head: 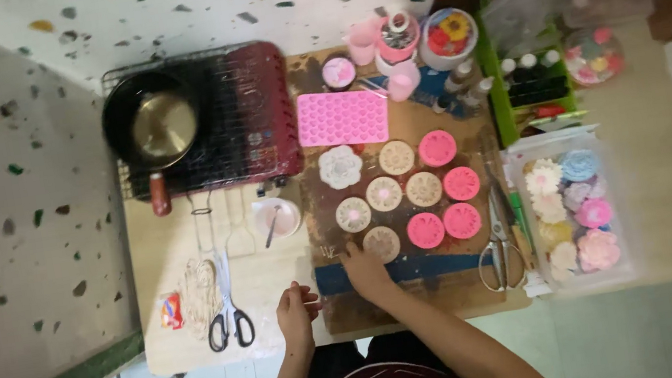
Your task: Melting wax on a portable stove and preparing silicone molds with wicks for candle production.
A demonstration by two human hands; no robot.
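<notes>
Two hands are at work near the bottom centre of the frame. My right hand [364, 271] reaches forward onto the brown board [425, 296], fingers bunched and pressed against the near edge of a round cream mould [382, 244]; whether they pinch it or only touch it I cannot tell. My left hand [296, 310] rests just left of the board on the pale table [273, 271], loosely curled and holding nothing.

Beyond the cream mould, toward the middle of the frame, lie more round moulds in rows: cream ones [384, 194] on the left and pink round moulds [461, 220] on the right. Above them sits a pink rectangular tray mould [342, 117].

Left of my left hand, black-handled scissors [229, 318] lie on the table, and a small white bowl [277, 216] stands above them. In the upper left of the table a dark pan [153, 123] sits on a red stove [257, 116] under a wire rack. At the right edge of the board lies a second pair of scissors [499, 246], and beside it a clear box [573, 210] holds flower-shaped pieces in pale colours.
</notes>
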